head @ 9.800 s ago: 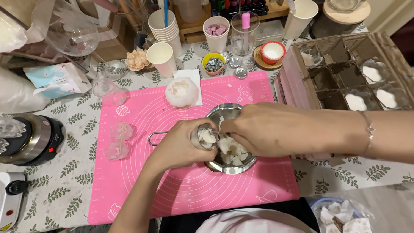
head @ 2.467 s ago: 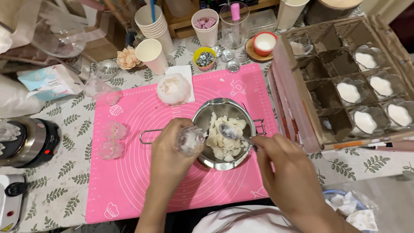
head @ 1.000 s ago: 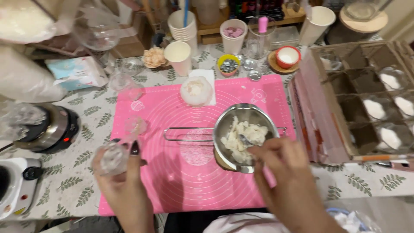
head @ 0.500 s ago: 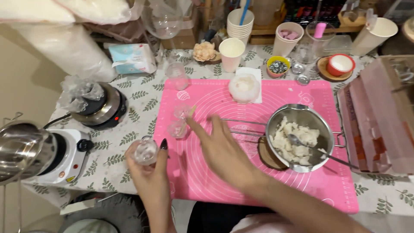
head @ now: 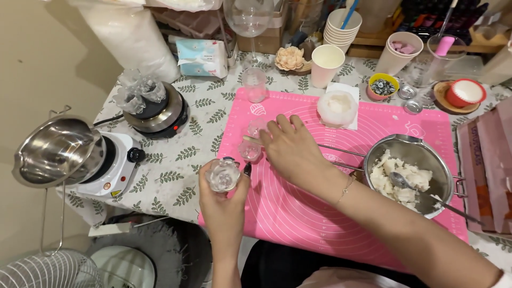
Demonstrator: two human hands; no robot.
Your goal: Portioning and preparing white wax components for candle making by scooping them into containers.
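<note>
My left hand (head: 224,205) holds a small clear glass jar (head: 222,175) upright over the near left corner of the pink silicone mat (head: 298,208). My right hand (head: 290,146) reaches across the mat to the left, fingers spread, its tips close to two small clear jars (head: 250,151) and a thin wooden stick (head: 255,140) lying there. A metal strainer bowl (head: 413,170) with white waxy flakes and a spoon (head: 405,184) in it sits on the mat to the right.
A small white electric hotplate (head: 112,165) with a steel pot (head: 53,152) stands at the left, a second dark burner (head: 157,112) behind it. Paper cups (head: 327,64), a round white candle (head: 337,106), small bowls and a cardboard box (head: 488,170) ring the mat.
My right hand has let go of the spoon in the bowl and reached left across the mat. The view has swung left, and my left hand carried the jar toward the mat's left edge.
</note>
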